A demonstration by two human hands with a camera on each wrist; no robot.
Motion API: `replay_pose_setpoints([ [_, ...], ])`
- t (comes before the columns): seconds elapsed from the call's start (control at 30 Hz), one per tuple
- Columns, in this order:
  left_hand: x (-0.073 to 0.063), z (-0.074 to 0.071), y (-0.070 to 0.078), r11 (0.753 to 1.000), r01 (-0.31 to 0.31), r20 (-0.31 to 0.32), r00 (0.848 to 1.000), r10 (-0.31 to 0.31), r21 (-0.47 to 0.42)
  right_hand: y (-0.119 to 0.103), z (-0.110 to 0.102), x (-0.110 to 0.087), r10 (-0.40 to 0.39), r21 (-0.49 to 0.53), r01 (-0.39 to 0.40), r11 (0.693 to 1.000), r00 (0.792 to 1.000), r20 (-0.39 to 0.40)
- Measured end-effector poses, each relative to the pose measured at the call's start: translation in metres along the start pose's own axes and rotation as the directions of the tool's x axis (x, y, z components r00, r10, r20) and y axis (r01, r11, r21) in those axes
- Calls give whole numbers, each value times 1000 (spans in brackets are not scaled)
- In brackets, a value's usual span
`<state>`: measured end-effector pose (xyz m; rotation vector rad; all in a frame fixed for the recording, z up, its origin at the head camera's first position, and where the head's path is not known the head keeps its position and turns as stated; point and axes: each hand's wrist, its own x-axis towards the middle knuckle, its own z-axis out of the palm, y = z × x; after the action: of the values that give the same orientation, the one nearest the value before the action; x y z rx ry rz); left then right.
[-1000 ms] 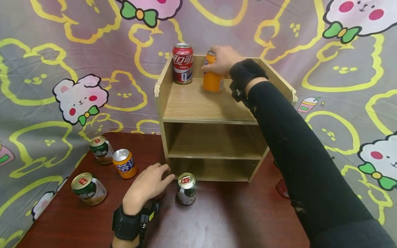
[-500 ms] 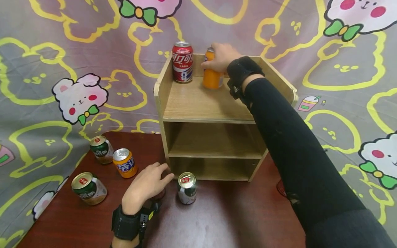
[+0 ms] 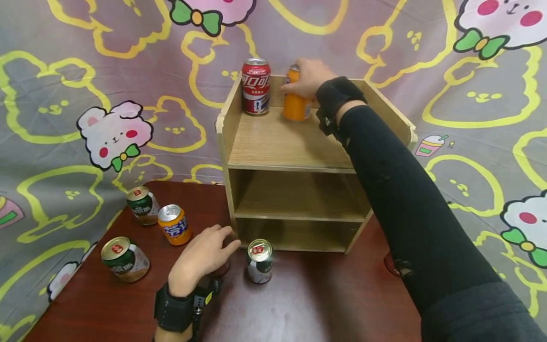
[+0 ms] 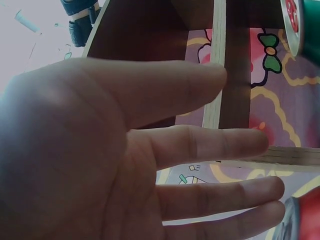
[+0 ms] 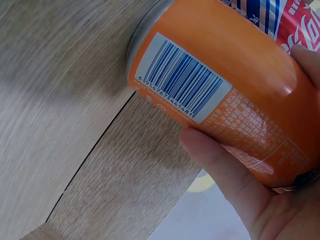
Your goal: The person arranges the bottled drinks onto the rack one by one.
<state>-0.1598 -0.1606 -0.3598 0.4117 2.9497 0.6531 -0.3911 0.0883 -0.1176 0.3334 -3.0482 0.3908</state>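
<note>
My right hand point(image 3: 311, 80) grips an orange soda can point(image 3: 296, 105) at the top level of the wooden shelf. A red cola can point(image 3: 255, 88) stands upright just left of it. The right wrist view shows fingers curled round the orange can point(image 5: 240, 85), its barcode facing the camera. Down at the table, my left hand point(image 3: 204, 259) is held with relaxed, nearly straight fingers and grips nothing. A dark red can point(image 3: 220, 270) is mostly hidden beside that hand. Right of its fingertips stands a small green and white can point(image 3: 259, 263).
The three-level shelf point(image 3: 299, 168) stands on a dark red table point(image 3: 316, 294) before a patterned cloth point(image 3: 307, 42). At left are two green cans point(image 3: 143, 206) and another orange can point(image 3: 174, 225). A red can point(image 3: 391, 263) is partly hidden behind my right sleeve.
The orange can in my right hand has moved slightly back on the top shelf, toward the back panel. My left hand has stayed in place. The head view has shifted a little.
</note>
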Motion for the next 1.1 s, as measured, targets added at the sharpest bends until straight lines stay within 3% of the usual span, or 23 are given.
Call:
replay_pose_setpoints([
  [0.33,-3,-4,-1,1000,24,7,1000,-24,2,4,0,3,33,61,-34,998,999,22],
  [0.7,-2,-6,-7,1000,19,-14,1000,-19,6,4,-5,8,19,121,-26,992,998,56],
  [1.1,-2,-6,-7,1000,20,-7,1000,-20,-6,7,-4,10,-8,73,7,997,1000,8],
])
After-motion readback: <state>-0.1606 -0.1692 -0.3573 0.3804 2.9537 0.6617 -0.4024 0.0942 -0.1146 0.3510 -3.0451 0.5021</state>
